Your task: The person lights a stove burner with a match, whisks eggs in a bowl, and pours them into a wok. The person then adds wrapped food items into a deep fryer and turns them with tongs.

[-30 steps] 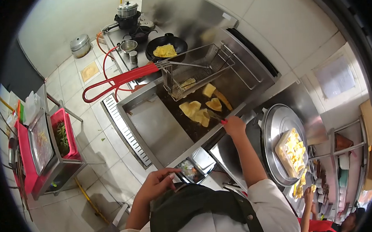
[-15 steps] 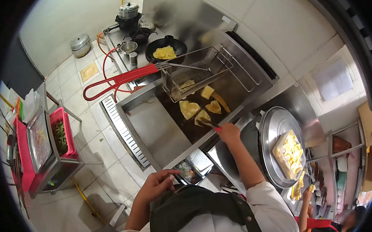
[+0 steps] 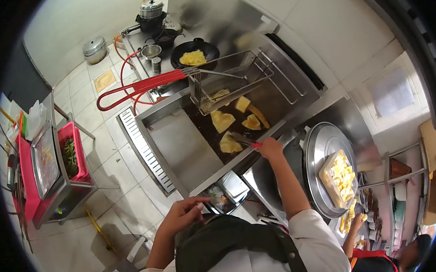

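My right hand (image 3: 270, 148) grips red-handled metal tongs (image 3: 247, 140) over the oil of the fryer (image 3: 220, 173). Their tip touches a flat pale-yellow dough piece (image 3: 229, 144) near the front of the oil. Other yellow pieces float close by: a larger folded one (image 3: 222, 120), a small one (image 3: 251, 122), a square one (image 3: 243, 104) and a long brown strip (image 3: 260, 116). My left hand (image 3: 183, 216) hovers in front of the apron, fingers loosely bent and apart, with nothing in it.
A wire fry basket (image 3: 225, 89) with a red handle (image 3: 143, 87) rests across the fryer. Behind it, a black wok (image 3: 209, 52) holds yellow food. At right, a plastic container (image 3: 337, 179) of yellow pieces sits on a round metal lid (image 3: 325, 136); another person's hand (image 3: 359, 221) is beyond.
My right hand and the tongs have shifted slightly; the front dough piece has moved left and down and shows a broader face. The other person's arm has moved a little left and up.
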The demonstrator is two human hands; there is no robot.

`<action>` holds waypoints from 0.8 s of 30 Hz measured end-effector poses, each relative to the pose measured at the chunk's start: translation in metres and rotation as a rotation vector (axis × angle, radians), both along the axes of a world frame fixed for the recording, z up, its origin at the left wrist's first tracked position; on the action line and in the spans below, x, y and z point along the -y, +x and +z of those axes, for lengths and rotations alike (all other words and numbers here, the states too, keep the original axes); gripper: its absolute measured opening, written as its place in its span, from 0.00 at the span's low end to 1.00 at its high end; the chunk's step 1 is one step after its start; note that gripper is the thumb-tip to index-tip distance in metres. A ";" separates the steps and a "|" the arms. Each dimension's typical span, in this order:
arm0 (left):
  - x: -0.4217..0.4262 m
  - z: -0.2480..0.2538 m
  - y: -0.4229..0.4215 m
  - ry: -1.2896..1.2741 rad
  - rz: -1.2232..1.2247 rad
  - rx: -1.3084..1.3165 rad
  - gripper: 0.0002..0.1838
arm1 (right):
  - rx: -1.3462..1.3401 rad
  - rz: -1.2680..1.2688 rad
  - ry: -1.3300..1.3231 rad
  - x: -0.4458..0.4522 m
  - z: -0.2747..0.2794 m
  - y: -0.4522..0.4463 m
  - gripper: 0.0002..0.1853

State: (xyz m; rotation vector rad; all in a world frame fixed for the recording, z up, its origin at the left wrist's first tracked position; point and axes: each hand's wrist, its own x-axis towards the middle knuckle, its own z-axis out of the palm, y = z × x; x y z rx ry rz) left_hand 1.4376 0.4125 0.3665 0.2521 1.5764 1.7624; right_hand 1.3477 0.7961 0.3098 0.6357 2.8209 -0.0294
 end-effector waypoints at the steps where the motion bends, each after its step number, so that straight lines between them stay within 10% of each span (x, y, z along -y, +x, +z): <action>1: 0.000 0.001 0.000 0.002 0.002 0.009 0.17 | 0.005 0.019 -0.005 -0.002 0.001 -0.002 0.23; 24: 0.007 0.007 0.015 -0.186 0.111 0.111 0.16 | -0.231 -0.215 -0.201 -0.016 -0.072 -0.135 0.17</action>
